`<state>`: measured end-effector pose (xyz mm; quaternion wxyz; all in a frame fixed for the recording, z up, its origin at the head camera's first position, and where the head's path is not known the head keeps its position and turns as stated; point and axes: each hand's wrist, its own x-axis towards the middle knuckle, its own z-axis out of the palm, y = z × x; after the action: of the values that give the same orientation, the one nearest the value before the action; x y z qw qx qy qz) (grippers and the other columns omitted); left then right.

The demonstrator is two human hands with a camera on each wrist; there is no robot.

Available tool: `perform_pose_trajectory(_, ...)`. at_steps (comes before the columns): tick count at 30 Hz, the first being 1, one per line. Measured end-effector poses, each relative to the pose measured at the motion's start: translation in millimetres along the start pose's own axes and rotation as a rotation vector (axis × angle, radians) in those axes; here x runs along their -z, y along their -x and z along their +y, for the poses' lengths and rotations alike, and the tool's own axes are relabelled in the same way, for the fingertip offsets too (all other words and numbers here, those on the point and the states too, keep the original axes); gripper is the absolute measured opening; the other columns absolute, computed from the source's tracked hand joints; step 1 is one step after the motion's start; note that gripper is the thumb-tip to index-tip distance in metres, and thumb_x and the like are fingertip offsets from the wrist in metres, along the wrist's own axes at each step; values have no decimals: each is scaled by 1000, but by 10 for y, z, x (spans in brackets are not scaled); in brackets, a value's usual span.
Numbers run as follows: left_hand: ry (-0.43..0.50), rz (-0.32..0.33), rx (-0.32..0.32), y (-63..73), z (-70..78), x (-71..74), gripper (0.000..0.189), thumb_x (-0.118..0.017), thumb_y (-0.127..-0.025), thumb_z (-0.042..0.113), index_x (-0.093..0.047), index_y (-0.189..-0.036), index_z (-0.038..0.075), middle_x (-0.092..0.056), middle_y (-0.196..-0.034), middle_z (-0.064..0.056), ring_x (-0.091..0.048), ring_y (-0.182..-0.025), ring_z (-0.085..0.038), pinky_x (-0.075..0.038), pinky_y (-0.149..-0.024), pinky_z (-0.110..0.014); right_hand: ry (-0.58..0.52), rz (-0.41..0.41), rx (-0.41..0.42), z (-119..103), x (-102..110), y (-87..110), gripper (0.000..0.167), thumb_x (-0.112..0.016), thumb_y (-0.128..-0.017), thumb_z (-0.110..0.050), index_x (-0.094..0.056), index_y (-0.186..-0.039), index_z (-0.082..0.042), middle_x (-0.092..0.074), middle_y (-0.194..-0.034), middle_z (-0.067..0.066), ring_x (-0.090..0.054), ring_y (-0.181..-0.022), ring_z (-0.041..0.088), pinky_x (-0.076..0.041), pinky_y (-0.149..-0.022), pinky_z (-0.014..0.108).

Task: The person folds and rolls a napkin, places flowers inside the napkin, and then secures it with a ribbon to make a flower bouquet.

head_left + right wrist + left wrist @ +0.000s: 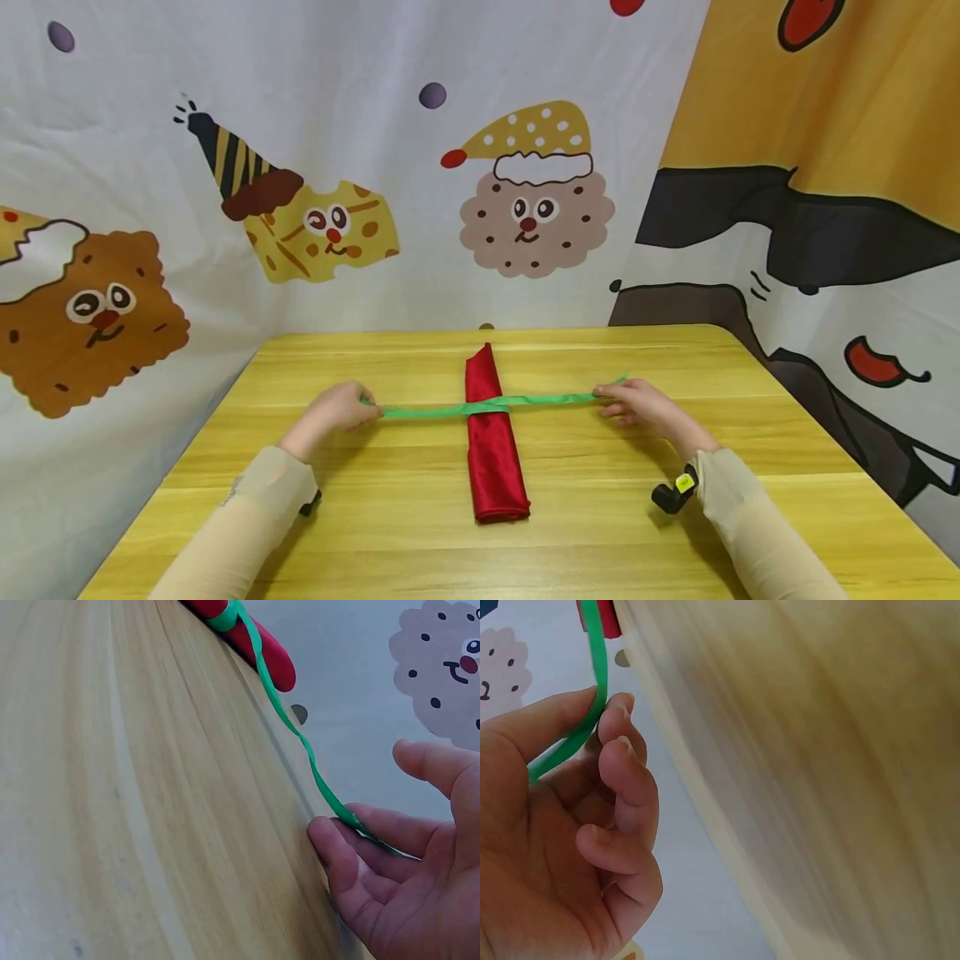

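A long folded piece of red satin cloth point(497, 471) lies lengthwise on the wooden table. Around its upper half goes a green ribbon point(555, 400), whose two ends stretch out to the left and right. My left hand point(347, 407) pinches one end between thumb and index finger, with the tail running across the palm in the left wrist view. On the other side my right hand point(637, 402) holds the opposite end. In the right wrist view that ribbon point(319, 776) passes between the index and middle fingers, and the thumb stands apart from it.
The light wooden table point(360, 533) reaches back to a white curtain point(420, 50) printed with cartoon biscuits and cheese. A small black device with a yellow label point(684, 482) sits at the right cuff.
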<state>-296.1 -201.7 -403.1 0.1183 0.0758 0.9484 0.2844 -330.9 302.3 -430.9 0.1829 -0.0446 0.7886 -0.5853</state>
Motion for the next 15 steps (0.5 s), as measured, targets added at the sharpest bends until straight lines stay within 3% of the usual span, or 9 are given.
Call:
perform_pose_trajectory(6, -59, -41, 12, -29, 14, 1, 31, -66, -90, 25, -62, -66, 7, -49, -52, 1, -41, -46, -11, -37, -51, -27, -4, -11, -4, -18, 8, 41, 50, -57, -99, -29, -54, -127, 12, -71, -89, 9, -66, -76, 11, -49, -58, 25)
perform_pose_trajectory(15, -131, -68, 24, -32, -87, 29, 33, -69, -88, 28, -59, -63, 9, -44, -51, 4, -39, -47, -10, -37, -50, -26, 30, 13, -23, -2, 104, 68, 60, -57, -99, -31, -43, -137, 12, -66, -99, 9, -63, -80, 12, -50, -63, 27)
